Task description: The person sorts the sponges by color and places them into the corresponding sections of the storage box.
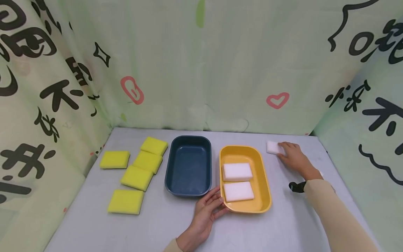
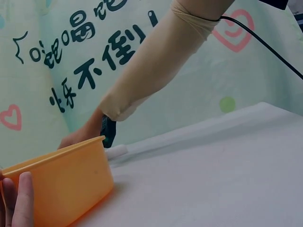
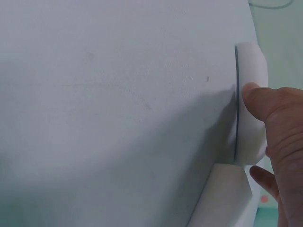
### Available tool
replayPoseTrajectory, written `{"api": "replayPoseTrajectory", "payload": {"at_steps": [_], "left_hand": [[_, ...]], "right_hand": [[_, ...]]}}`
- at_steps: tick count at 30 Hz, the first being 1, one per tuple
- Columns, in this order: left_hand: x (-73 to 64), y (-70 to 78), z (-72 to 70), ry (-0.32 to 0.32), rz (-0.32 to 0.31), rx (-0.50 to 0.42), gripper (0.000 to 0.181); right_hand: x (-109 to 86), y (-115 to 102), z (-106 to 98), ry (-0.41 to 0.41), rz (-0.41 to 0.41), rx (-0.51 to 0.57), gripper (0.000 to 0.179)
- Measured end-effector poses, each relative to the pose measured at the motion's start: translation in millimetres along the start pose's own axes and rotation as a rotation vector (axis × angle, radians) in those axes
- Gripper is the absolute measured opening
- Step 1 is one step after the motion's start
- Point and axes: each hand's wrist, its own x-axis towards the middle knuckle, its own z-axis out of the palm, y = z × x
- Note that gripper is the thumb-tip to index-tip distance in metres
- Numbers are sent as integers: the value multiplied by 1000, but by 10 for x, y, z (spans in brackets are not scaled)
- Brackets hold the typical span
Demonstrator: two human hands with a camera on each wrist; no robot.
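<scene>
Gripped white sponge (image 1: 272, 147) partly hidden, left sleeve (image 1: 172, 246) cropped

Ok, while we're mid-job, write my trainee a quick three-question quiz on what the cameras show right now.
1. How many yellow sponges lie on the table?

2. True or false: the right hand is reaching into the dark blue tray.

3. What is the left hand touching?
A) one of the yellow sponges
B) the orange tray
C) the curtain

Key:
1. Five.
2. False. It is on a white sponge on the table, to the right of the orange tray.
3. B. Its fingers are at the near left corner of that tray.
</scene>
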Motion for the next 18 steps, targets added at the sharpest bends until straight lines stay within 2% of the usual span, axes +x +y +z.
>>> {"api": "replayPoseTrajectory", "payload": {"at_steps": [4, 12, 18], "left_hand": [[-3, -3, 4, -1, -2, 1, 56], [-14, 6, 38, 1, -15, -4, 54], [-11, 13, 24, -1, -3, -5, 54]], "right_hand": [[-22, 20, 31, 38, -4, -7, 58], [-50, 10, 75, 79, 41, 18, 59], [-52, -8, 87, 97, 17, 48, 61]]}}
